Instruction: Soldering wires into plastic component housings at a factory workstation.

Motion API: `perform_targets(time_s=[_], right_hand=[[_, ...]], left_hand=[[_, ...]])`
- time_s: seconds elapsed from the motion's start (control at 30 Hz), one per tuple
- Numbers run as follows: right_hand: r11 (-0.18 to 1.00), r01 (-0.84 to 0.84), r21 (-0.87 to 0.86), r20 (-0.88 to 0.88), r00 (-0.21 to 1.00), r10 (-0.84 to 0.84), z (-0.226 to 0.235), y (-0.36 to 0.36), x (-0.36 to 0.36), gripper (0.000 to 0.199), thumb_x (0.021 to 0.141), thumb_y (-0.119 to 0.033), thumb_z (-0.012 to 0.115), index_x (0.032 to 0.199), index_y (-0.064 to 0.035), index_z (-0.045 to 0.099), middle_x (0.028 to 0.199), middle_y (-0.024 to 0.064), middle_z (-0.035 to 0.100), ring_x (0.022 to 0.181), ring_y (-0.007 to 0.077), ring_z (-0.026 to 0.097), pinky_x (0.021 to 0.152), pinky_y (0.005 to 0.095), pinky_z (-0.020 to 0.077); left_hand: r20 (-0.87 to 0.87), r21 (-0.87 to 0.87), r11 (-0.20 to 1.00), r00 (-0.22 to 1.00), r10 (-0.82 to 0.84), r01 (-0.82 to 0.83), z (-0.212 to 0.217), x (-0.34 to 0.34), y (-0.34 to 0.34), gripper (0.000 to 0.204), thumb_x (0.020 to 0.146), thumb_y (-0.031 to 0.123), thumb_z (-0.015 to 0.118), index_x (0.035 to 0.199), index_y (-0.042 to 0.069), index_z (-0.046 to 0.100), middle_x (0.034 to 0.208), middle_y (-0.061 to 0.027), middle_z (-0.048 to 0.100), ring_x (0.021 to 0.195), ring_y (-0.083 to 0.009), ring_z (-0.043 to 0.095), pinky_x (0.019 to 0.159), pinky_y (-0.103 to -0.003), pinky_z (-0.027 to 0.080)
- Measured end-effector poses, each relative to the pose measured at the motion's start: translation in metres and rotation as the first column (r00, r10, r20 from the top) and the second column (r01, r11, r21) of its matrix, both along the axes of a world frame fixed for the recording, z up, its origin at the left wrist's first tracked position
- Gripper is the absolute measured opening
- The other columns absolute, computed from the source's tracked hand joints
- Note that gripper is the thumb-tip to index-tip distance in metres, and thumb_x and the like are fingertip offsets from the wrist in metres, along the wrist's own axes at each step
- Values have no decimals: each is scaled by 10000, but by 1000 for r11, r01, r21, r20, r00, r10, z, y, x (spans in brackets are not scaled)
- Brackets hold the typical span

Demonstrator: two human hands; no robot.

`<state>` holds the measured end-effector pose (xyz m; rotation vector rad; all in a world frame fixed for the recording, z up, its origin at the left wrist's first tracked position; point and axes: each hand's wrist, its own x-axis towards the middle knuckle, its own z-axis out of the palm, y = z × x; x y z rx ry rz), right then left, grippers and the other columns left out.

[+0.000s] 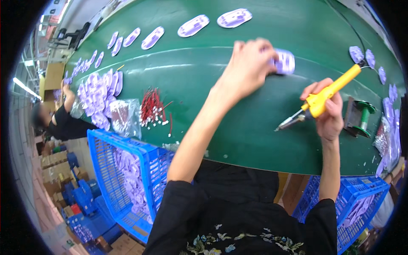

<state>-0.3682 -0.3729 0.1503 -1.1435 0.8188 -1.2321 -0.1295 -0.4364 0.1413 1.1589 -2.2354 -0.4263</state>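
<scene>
My left hand point(248, 63) reaches out over the green work surface, its fingers curled at the left end of an oval purple-and-white plastic piece point(286, 62). The fingertips are partly hidden, but they close on that end. Wrapped round a yellow soldering iron point(333, 89) is my right hand point(330, 112). The iron's thin metal tip slants down to the left, just above the surface and apart from the piece. Right of this hand stands a green spool point(364, 118) in a dark metal holder.
More oval pieces point(193, 25) lie in a line at the far side. Red wires with white connectors point(153, 106) sit left, beside a heap of purple pieces point(95, 95) and a plastic bag point(126, 117). Blue crates point(148, 170) stand below the edge. A co-worker point(63, 121) is at far left.
</scene>
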Motion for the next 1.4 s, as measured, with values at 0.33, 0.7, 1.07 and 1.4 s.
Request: perform_targets(time_s=[0.33, 0.7, 1.07, 1.4], right_hand=[[999, -47, 26, -39, 998, 48, -6, 1, 5, 349, 938, -375, 487, 1054, -49, 527, 971, 200, 651, 745, 107, 569, 534, 176, 399], [988, -44, 145, 70, 997, 35, -14, -6, 19, 283, 999, -335, 458, 1036, -64, 530, 980, 210, 666, 599, 71, 462, 506, 192, 365], [985, -74, 159, 21, 997, 71, -20, -2, 34, 247, 959, -278, 571, 1068, -61, 525, 1002, 201, 675, 595, 70, 446, 531, 202, 402], [979, -69, 192, 60, 996, 59, -27, -4, 36, 233, 975, -264, 519, 1046, -42, 533, 966, 219, 679, 556, 68, 416, 510, 206, 376]], left_hand=[[141, -114, 555, 539, 830, -824, 6, 98, 184, 313, 820, 189, 782, 1082, 62, 666, 1132, -146, 595, 1108, -329, 563, 955, -427, 429], [69, 86, 526, 532, 844, -846, -23, 115, 215, 65, 912, 15, 639, 902, -20, 585, 898, -95, 572, 800, -212, 569, 743, -329, 463], [-354, 353, 844, 778, 519, -403, -13, 25, 179, 119, 813, -46, 732, 914, 1, 691, 782, -55, 631, 711, -161, 569, 682, -282, 458], [-106, 188, 710, 704, 702, -679, -27, -5, 184, 148, 780, 155, 780, 884, 111, 684, 1140, -55, 529, 1094, -238, 488, 906, -399, 299]])
